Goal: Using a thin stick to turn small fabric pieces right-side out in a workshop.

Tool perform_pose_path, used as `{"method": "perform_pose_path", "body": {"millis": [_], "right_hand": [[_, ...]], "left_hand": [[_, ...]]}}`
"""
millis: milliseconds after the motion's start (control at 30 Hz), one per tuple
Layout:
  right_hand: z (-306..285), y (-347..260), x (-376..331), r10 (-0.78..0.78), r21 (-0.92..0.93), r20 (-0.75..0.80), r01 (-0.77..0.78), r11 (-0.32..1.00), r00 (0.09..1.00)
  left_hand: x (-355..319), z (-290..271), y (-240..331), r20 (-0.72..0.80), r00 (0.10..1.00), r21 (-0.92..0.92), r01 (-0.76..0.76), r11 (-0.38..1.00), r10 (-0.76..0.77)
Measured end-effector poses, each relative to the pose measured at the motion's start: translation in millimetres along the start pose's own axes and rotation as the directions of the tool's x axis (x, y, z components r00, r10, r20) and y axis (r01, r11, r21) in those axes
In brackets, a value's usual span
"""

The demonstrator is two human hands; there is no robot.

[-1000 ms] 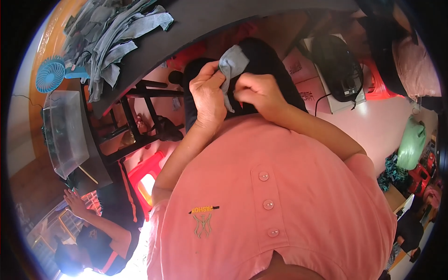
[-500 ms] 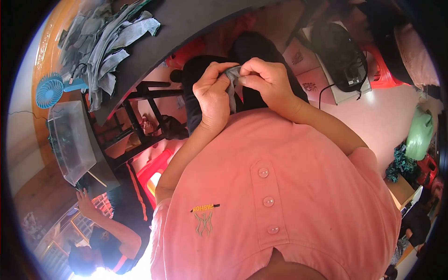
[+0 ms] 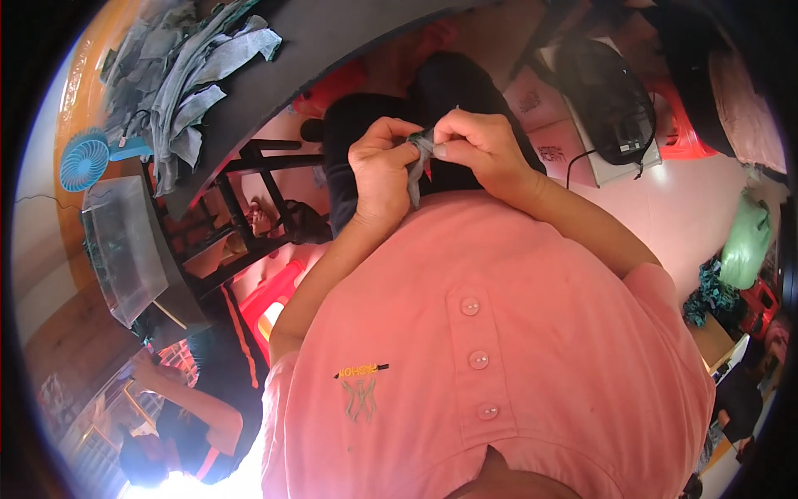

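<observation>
A narrow strip of grey cloth (image 3: pixel 421 155) is pinched between my two hands, above my lap in dark trousers. My left hand (image 3: pixel 381 165) has its fingers bent around the strip, whose lower end hangs down beside the palm. Thumb and forefinger of my right hand (image 3: pixel 480 148) grip the cloth's other side. Where the hands meet, the cloth looks bunched or twisted. The fingers cover part of it.
A dark table (image 3: pixel 324 37) bears a heap of grey-green cloth strips (image 3: pixel 187 83). Left of it are a blue fan (image 3: pixel 86 160) and a clear plastic bin (image 3: pixel 129 249). A black bag (image 3: pixel 603 100) lies at right. Another person's arm (image 3: pixel 195 403) shows at lower left.
The grey cloth has gone from spread flat to bunched between my fingers. My right hand has shifted slightly. At lower left, the other person's hand has moved down from the bin.
</observation>
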State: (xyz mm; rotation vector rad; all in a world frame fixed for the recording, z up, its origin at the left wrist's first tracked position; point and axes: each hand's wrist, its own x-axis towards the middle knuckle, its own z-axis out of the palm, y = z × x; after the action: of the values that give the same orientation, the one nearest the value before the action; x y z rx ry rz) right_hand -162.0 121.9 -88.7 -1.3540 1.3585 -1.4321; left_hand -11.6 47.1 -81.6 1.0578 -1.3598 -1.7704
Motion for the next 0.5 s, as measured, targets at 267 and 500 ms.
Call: {"method": "perform_pose_path", "body": {"millis": [267, 500], "right_hand": [[3, -6, 0, -0.062, -0.045, -0.045, 0.06, 0.997, 0.997], [6, -1, -6, -0.048, -0.109, 0.026, 0.05, 0.993, 0.999]], "left_hand": [[3, 5, -1, 0.164, 0.985, 0.23, 0.006, 0.973, -0.045], [-3, 1, 4, 0.013, 1.0, -0.079, 0.018, 0.997, -0.017]]}}
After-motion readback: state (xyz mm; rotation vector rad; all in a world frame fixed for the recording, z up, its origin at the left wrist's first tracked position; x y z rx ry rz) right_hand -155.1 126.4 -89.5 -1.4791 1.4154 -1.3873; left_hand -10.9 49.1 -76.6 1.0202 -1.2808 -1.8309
